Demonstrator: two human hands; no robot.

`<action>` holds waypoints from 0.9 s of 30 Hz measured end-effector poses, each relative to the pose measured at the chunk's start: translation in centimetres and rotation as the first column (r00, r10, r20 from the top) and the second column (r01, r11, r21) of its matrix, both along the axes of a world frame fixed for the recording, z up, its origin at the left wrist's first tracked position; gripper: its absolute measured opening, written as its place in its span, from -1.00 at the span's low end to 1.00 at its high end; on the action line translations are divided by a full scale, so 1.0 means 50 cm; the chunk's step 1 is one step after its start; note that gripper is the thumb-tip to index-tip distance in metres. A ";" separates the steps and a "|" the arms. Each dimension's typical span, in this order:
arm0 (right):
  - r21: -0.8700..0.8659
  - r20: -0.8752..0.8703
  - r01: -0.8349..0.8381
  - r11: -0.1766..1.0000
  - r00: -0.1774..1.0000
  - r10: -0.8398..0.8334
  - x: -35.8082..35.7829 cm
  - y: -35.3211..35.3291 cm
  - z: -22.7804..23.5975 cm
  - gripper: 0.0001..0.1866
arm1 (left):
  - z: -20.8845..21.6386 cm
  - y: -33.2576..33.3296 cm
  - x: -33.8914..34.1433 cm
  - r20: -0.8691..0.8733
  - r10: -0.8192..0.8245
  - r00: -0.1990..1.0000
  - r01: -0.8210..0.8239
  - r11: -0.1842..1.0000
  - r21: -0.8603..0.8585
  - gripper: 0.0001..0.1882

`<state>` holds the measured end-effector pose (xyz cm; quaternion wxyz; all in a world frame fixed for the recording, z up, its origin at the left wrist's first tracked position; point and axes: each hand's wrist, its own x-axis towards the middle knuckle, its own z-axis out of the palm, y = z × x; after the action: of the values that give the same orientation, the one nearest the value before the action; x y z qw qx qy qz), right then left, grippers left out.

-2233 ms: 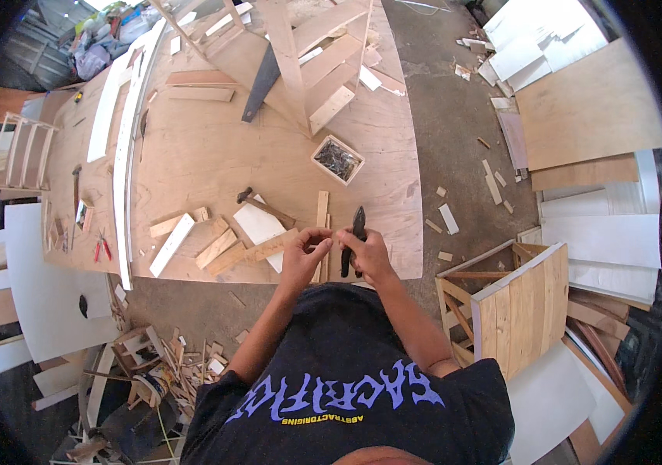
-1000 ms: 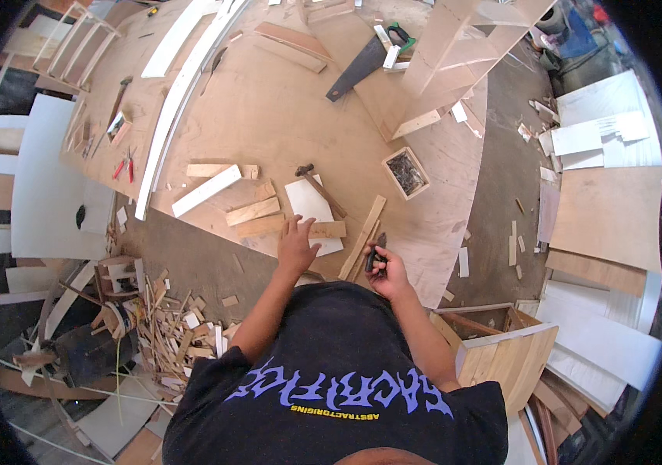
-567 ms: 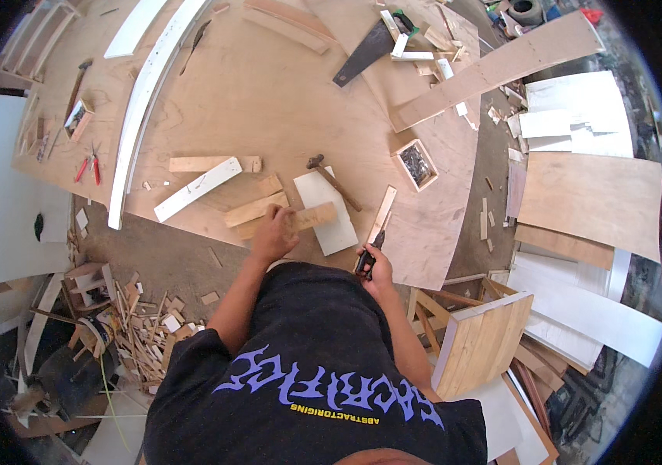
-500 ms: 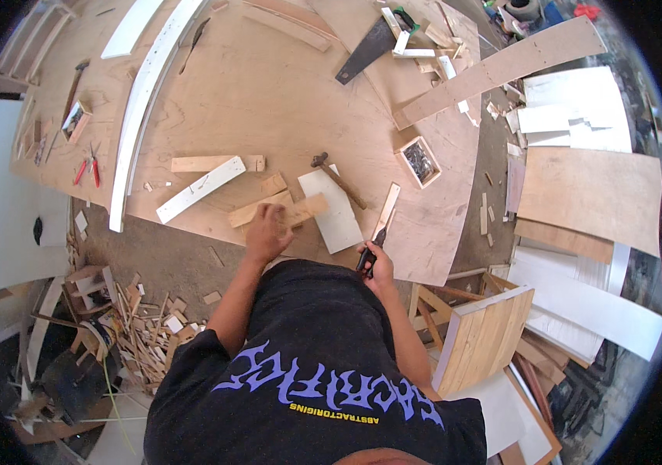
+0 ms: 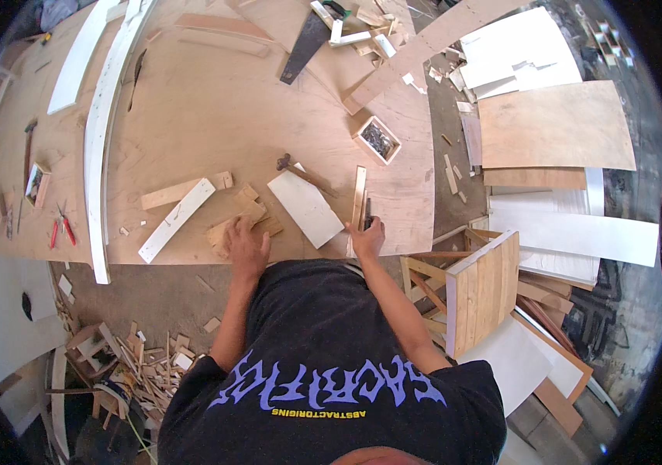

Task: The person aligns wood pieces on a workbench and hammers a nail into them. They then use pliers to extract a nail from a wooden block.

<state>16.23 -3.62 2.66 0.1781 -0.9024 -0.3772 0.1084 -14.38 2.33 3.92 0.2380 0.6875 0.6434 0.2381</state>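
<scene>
Near the table's front edge, my left hand curls over a pile of short bare wooden blocks, its fingers around a wooden block that it partly covers. My right hand is closed on a black-handled tool, whose exact kind I cannot make out. Beside that tool a narrow wooden strip lies flat. Between my hands is a white board, with a hammer lying across its far edge. Left of the blocks, a white-faced batten rests against a bare batten.
An open box of nails or screws stands at the right, beyond my right hand. Farther off lies a handsaw. Long white boards and red-handled pliers are to the left. A wooden stool stands beside the table's right corner.
My left hand has lowered the block it carried onto the pile. My right hand has shifted forward beside the strip with the black-handled tool. The whole view has swung rightward.
</scene>
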 end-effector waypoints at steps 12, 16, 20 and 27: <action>-0.113 -0.216 -0.012 0.993 0.976 -0.013 0.080 0.009 -0.006 -0.30 | -0.002 -0.024 0.091 0.001 -0.187 0.982 0.186 0.981 -0.047 -0.42; 0.056 -0.430 -0.090 0.994 0.897 0.106 0.130 -0.008 -0.003 -0.33 | -0.002 -0.040 0.112 0.183 -0.152 0.971 0.180 0.973 -0.145 -0.47; 0.248 -0.706 -0.082 0.965 0.667 0.238 0.158 0.003 0.008 -0.42 | 0.047 -0.053 0.171 0.422 -0.108 0.900 0.273 0.894 -0.355 -0.56; 0.398 -0.801 -0.212 0.892 0.393 0.451 0.114 0.022 0.237 -0.48 | 0.218 -0.080 0.355 0.804 0.237 0.545 0.296 0.843 -0.449 -0.66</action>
<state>21.95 -2.52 14.52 0.4239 -0.5936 -0.4141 0.5445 3.37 -1.67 14.80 0.7014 0.4041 0.4773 0.3421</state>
